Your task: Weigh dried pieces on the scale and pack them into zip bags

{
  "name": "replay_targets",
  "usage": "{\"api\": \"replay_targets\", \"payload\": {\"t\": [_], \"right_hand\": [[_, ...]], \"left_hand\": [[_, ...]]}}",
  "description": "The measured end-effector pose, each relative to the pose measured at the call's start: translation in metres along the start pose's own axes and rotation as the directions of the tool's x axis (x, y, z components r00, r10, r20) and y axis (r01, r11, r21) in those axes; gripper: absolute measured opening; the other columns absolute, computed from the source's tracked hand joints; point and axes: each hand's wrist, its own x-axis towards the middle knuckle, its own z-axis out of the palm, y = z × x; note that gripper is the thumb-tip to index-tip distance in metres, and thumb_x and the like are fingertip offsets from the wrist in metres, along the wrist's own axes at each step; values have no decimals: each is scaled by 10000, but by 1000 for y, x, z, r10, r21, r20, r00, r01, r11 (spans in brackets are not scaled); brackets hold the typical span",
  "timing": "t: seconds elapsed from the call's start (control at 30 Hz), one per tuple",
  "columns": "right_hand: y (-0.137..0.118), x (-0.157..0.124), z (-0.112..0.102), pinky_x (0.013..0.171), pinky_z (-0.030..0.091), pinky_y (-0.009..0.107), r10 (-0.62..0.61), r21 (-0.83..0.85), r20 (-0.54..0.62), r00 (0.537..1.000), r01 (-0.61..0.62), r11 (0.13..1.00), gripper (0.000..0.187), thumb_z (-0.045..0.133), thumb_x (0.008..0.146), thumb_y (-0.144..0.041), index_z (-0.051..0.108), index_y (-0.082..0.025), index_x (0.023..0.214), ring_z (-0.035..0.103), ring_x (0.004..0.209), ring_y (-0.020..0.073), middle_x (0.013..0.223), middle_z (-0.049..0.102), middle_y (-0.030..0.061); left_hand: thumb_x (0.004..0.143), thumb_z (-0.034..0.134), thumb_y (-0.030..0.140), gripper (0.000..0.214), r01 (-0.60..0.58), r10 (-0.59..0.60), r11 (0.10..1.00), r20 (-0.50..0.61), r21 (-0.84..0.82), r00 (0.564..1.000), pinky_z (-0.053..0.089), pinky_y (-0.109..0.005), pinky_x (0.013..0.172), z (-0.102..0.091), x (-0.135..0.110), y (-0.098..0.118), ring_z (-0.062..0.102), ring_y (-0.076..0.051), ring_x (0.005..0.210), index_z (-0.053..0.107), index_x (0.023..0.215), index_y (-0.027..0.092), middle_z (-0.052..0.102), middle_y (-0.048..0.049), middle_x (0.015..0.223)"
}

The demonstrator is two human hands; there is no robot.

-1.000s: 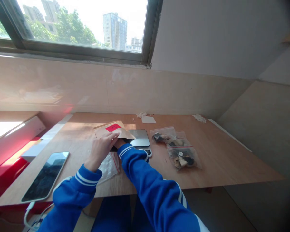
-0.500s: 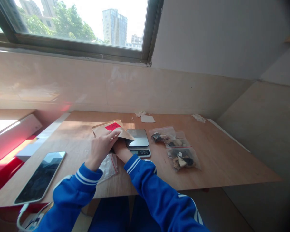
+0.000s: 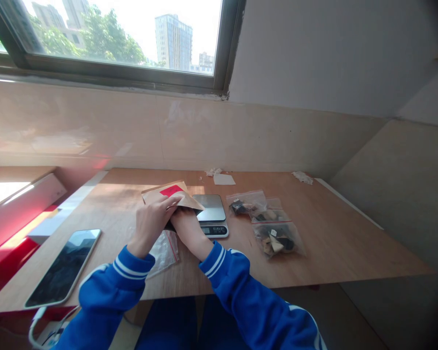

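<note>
My left hand [image 3: 151, 222] pinches the near edge of a brown paper bag with a red label [image 3: 171, 194] lying on the wooden table [image 3: 332, 238]. My right hand [image 3: 184, 224] reaches under that edge into the bag's mouth; its fingers are hidden inside. A small digital scale [image 3: 211, 214] with a steel plate sits just right of the bag. An empty clear zip bag [image 3: 163, 250] lies under my left wrist.
Three clear zip bags of dark and pale pieces [image 3: 273, 233] lie right of the scale. A phone [image 3: 63, 266] with a cable rests at the table's left front. Paper scraps [image 3: 223, 179] lie near the back wall. A window is above.
My right arm has drawn back out of the bag, so more of the wrist shows. The left hand keeps its hold on the bag's edge.
</note>
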Motion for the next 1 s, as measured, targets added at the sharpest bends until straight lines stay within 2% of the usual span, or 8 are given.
{"api": "replay_targets", "payload": {"t": [0.17,0.33,0.53,0.73,0.8,0.87,0.93,1.0], "right_hand": [[3,-9,-12,907,492,409,-21,-81,-51,998,17,997,301,453,907,-77,585,-83,1177,595,1064,261,1142,626,205],[14,-20,-16,859,501,389,-71,-96,-165,984,55,994,267,463,933,-145,613,-169,1153,568,1060,258,1110,630,149],[31,-26,-18,790,478,357,-82,23,-280,956,92,995,294,398,966,-168,660,-227,1086,544,874,219,906,612,95],[56,-43,-13,876,453,328,-130,138,-407,904,201,970,297,432,964,-175,645,-283,1140,516,913,192,920,581,53],[66,-50,-5,883,452,323,-44,222,-453,890,161,962,271,464,951,-180,652,-280,1120,514,941,194,925,580,53],[78,-54,5,853,463,323,121,345,-490,863,65,937,222,501,935,-197,663,-255,1076,516,931,199,920,589,56],[92,-54,17,815,473,321,278,477,-471,837,-22,878,167,537,917,-227,670,-226,1018,529,900,199,912,610,55],[104,-50,28,800,475,319,367,586,-399,840,-75,807,141,569,897,-256,669,-206,984,552,883,196,921,645,54]], "left_hand": [[917,497,401,301,-3,3,1000,-14,-3,1000,339,-250,532,3,2,-2,683,-212,765,672,1154,340,737,-34,995],[922,478,412,313,-23,22,999,-15,-43,1000,354,-239,526,4,6,2,676,-188,761,682,1138,312,729,-46,1024],[917,491,381,285,-33,29,993,-35,-115,999,395,-240,561,0,16,7,674,-203,866,703,1090,304,720,-39,1073],[903,512,379,276,46,-51,987,-29,-152,998,422,-256,632,-1,27,7,664,-217,914,704,1096,330,726,-28,1050],[906,503,384,281,71,-78,986,-43,-148,996,407,-257,613,-4,31,7,664,-210,877,703,1098,337,720,-19,1059],[908,497,392,283,95,-104,986,-61,-140,993,385,-255,590,-6,34,6,659,-205,851,708,1089,337,718,-15,1043],[907,497,404,283,114,-125,984,-72,-139,990,363,-255,570,-7,36,5,655,-204,846,714,1075,337,719,-12,1016],[907,498,405,279,116,-128,982,-74,-146,989,348,-258,558,-6,36,5,654,-205,852,717,1064,335,718,-6,1017]]}}
